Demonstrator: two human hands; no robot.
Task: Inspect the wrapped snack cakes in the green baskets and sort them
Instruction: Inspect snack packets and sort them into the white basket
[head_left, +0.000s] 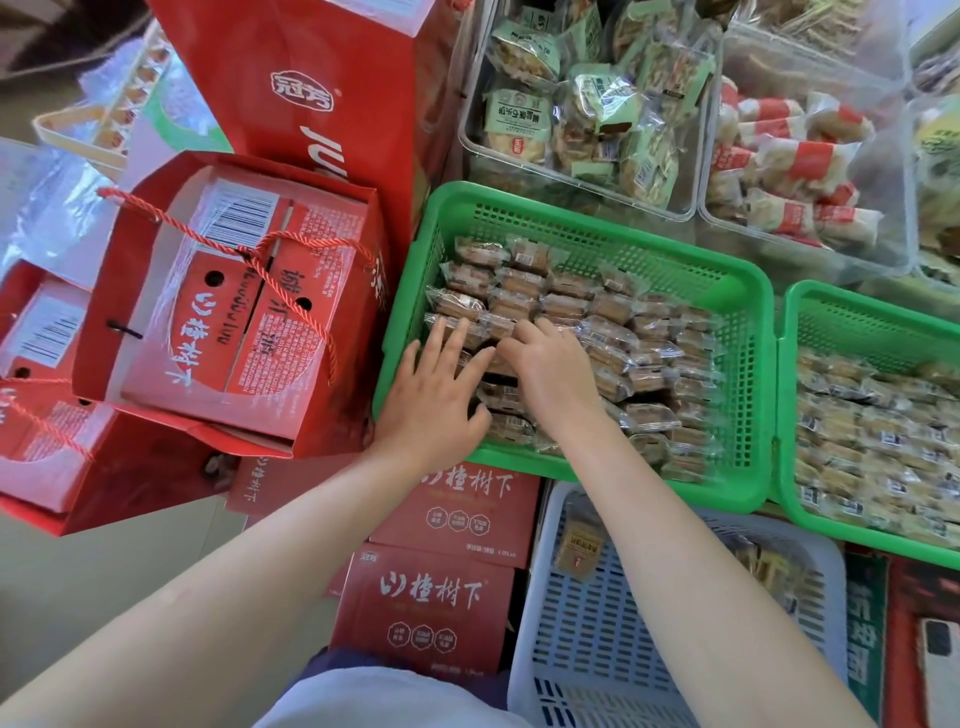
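Note:
A green basket (597, 213) in the middle holds several rows of brown snack cakes (566, 306) in clear wrappers. My left hand (436, 395) lies at the basket's near left corner with its fingers spread and straight, touching the cakes there. Beside it, my right hand (556, 369) reaches in with its fingers curled down onto cakes in the left rows; what its fingertips do is hidden. A second green basket (852, 312) at the right is full of paler wrapped cakes (872, 431).
A grey-white basket (597, 623) with a few packets sits in front, under my right forearm. Red gift bags and boxes (234, 322) crowd the left. Clear bins of green-wrapped snacks (582, 114) and red-banded snacks (789, 166) stand behind the baskets.

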